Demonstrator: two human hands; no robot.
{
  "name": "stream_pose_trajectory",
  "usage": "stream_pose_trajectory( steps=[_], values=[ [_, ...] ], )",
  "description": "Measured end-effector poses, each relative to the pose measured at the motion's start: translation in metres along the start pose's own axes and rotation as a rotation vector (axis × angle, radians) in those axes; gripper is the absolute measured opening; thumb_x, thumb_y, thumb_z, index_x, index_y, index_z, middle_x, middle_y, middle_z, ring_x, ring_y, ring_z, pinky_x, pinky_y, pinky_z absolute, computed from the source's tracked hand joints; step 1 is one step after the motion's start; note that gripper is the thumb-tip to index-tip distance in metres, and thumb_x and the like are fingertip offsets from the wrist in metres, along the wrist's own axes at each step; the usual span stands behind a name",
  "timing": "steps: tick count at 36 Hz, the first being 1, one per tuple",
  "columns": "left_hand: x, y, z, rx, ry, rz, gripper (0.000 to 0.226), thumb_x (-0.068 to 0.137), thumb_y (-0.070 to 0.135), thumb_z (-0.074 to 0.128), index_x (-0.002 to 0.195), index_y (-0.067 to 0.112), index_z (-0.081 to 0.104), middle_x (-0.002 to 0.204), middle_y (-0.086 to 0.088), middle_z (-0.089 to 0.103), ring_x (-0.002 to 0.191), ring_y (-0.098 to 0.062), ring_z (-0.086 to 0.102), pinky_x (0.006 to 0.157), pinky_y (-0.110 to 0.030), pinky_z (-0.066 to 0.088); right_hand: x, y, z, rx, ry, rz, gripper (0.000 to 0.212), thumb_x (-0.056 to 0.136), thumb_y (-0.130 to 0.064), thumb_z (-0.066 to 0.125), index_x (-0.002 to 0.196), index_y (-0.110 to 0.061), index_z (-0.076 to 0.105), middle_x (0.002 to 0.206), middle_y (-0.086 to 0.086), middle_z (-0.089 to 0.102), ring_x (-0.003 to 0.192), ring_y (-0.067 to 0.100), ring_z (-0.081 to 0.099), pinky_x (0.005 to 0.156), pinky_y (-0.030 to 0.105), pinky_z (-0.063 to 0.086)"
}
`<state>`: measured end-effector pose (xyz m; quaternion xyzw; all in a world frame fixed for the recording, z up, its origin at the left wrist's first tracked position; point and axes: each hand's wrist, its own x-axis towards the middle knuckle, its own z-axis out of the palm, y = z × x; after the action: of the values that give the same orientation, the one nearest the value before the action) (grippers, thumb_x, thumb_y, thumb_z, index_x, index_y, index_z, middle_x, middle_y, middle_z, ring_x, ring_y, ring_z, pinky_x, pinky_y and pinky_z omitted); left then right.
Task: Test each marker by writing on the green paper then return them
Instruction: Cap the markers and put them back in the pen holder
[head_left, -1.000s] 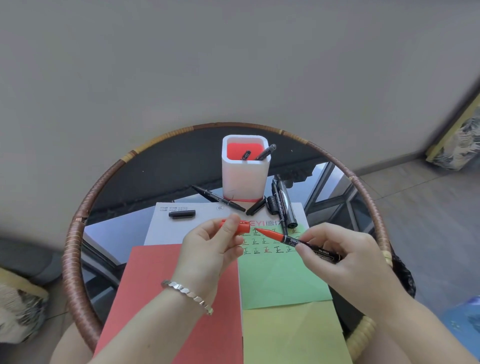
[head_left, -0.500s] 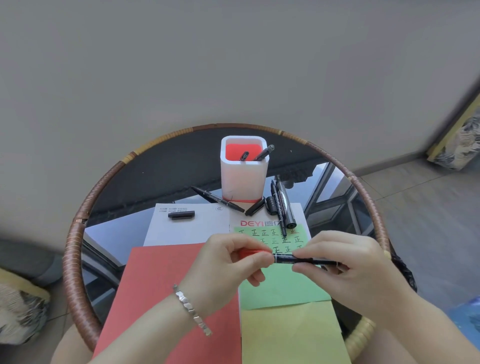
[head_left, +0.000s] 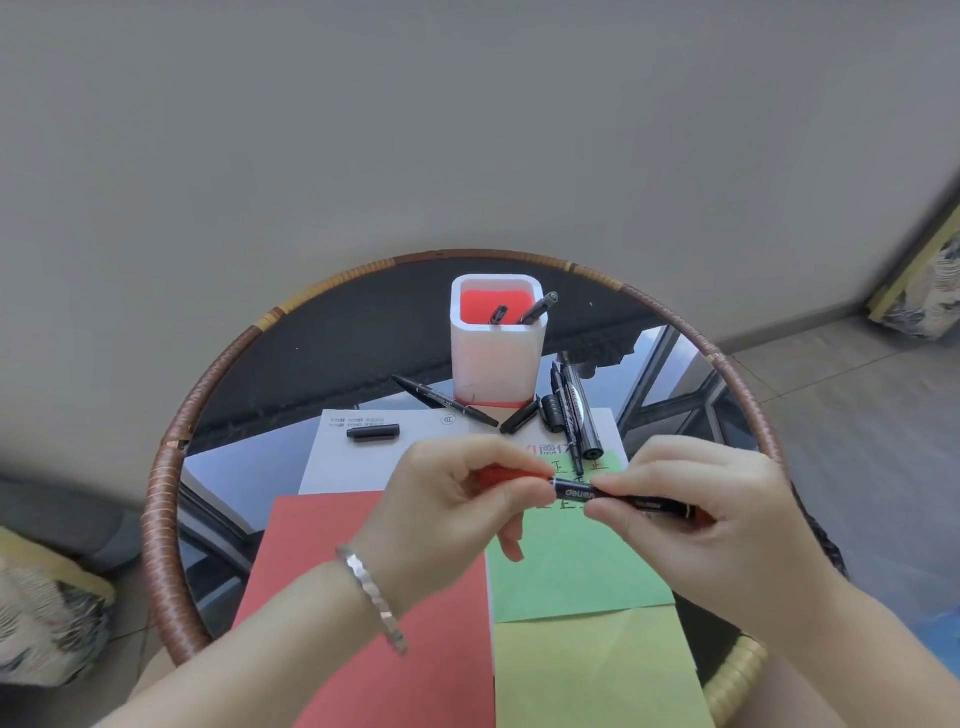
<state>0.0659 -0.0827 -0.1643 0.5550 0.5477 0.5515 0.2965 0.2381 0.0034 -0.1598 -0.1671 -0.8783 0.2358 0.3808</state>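
Note:
A black marker (head_left: 618, 497) with a red cap (head_left: 506, 475) lies level between my hands, above the green paper (head_left: 576, 566). My left hand (head_left: 452, 512) pinches the red cap, which sits on the marker's end. My right hand (head_left: 696, 519) grips the black barrel. The green paper bears rows of written characters at its far edge, partly hidden by my hands. A white pen holder (head_left: 497, 345) with a red inside stands at the back with two markers in it.
Several black markers (head_left: 574, 410) and a loose black cap (head_left: 373, 432) lie on a white sheet (head_left: 358, 457) near the holder. A red sheet (head_left: 374, 623) and a yellow-green sheet (head_left: 597, 675) lie in front. The round glass table has a wicker rim (head_left: 166, 499).
A second ago the red cap was apart from the marker's red tip. My hands came together and lifted slightly, and the cap now covers the tip.

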Motion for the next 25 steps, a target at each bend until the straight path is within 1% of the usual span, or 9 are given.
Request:
stream_pose_trajectory(
  steps=[4, 9, 11, 14, 16, 19, 21, 23, 25],
  values=[
    [0.006, 0.002, -0.008, 0.034, -0.162, -0.196, 0.016, 0.082, -0.003, 0.062, 0.079, 0.012, 0.067, 0.059, 0.001, 0.064, 0.045, -0.009, 0.056, 0.049, -0.021, 0.05, 0.003, 0.01, 0.004, -0.174, -0.1, -0.122, 0.021, 0.08, -0.028, 0.062, 0.078, -0.01, 0.073, 0.063, -0.001, 0.063, 0.048, 0.005, 0.042, 0.046, 0.013, 0.039],
    [0.0, -0.016, -0.003, 0.691, -0.48, -0.08, 0.025, 0.095, 0.01, 0.04, 0.114, 0.014, 0.056, 0.089, 0.006, 0.055, 0.083, -0.012, 0.052, 0.083, -0.032, 0.044, 0.006, 0.02, 0.02, -0.305, -0.244, -0.248, 0.015, 0.078, -0.027, 0.061, 0.079, -0.017, 0.072, 0.064, -0.005, 0.064, 0.05, 0.01, 0.055, 0.043, 0.023, 0.047],
    [-0.004, -0.02, -0.001, 0.644, -0.388, -0.046, 0.032, 0.094, 0.008, 0.037, 0.121, 0.019, 0.052, 0.087, 0.017, 0.046, 0.087, -0.01, 0.048, 0.087, -0.031, 0.043, 0.009, 0.02, 0.024, -0.252, -0.221, -0.171, 0.016, 0.076, -0.032, 0.061, 0.087, -0.023, 0.07, 0.068, -0.009, 0.067, 0.056, 0.004, 0.057, 0.05, 0.019, 0.05],
    [-0.012, -0.024, -0.006, 0.595, -0.228, -0.087, 0.037, 0.097, 0.012, 0.037, 0.129, 0.03, 0.04, 0.107, 0.021, 0.045, 0.106, -0.002, 0.046, 0.088, -0.011, 0.034, 0.012, 0.024, 0.029, -0.169, -0.148, 0.061, 0.039, 0.074, -0.028, 0.069, 0.111, -0.032, 0.058, 0.081, -0.015, 0.067, 0.077, -0.001, 0.057, 0.07, 0.011, 0.047],
    [-0.017, -0.022, -0.01, 0.547, -0.08, -0.073, 0.033, 0.097, 0.017, 0.038, 0.119, 0.041, 0.041, 0.094, 0.027, 0.051, 0.09, 0.008, 0.049, 0.073, -0.006, 0.035, 0.014, 0.031, 0.031, -0.16, -0.102, 0.23, 0.053, 0.076, -0.013, 0.071, 0.122, -0.031, 0.051, 0.087, -0.017, 0.063, 0.08, 0.001, 0.057, 0.074, 0.012, 0.045],
    [-0.014, -0.013, -0.017, 0.312, 0.209, -0.121, 0.026, 0.094, 0.016, 0.045, 0.095, 0.042, 0.05, 0.059, 0.017, 0.049, 0.054, 0.001, 0.044, 0.052, -0.007, 0.035, 0.02, 0.045, 0.031, -0.132, -0.006, 0.487, 0.046, 0.084, -0.014, 0.063, 0.126, -0.023, 0.047, 0.087, -0.015, 0.059, 0.079, 0.002, 0.056, 0.069, 0.019, 0.046],
    [-0.005, -0.001, -0.025, 0.138, 0.407, -0.104, 0.025, 0.092, 0.016, 0.047, 0.094, 0.039, 0.054, 0.069, 0.011, 0.053, 0.06, -0.001, 0.049, 0.06, -0.006, 0.04, 0.027, 0.052, 0.031, -0.161, -0.032, 0.663, 0.042, 0.088, -0.023, 0.057, 0.128, -0.02, 0.045, 0.092, -0.007, 0.059, 0.079, 0.009, 0.056, 0.071, 0.028, 0.047],
    [0.009, 0.011, -0.033, 0.061, 0.529, -0.056, 0.023, 0.091, 0.014, 0.05, 0.095, 0.035, 0.058, 0.095, -0.004, 0.061, 0.08, -0.004, 0.058, 0.077, -0.016, 0.047, 0.033, 0.057, 0.034, -0.249, -0.13, 0.761, 0.043, 0.089, -0.028, 0.053, 0.13, -0.018, 0.043, 0.102, 0.003, 0.06, 0.087, 0.018, 0.057, 0.075, 0.034, 0.048],
    [0.027, 0.023, -0.037, 0.001, 0.603, 0.016, 0.02, 0.09, 0.01, 0.053, 0.095, 0.029, 0.061, 0.102, -0.008, 0.062, 0.086, -0.007, 0.06, 0.08, -0.023, 0.051, 0.038, 0.058, 0.038, -0.33, -0.214, 0.794, 0.044, 0.09, -0.029, 0.05, 0.131, -0.016, 0.041, 0.109, 0.006, 0.06, 0.091, 0.021, 0.058, 0.075, 0.035, 0.049]
  ],
)
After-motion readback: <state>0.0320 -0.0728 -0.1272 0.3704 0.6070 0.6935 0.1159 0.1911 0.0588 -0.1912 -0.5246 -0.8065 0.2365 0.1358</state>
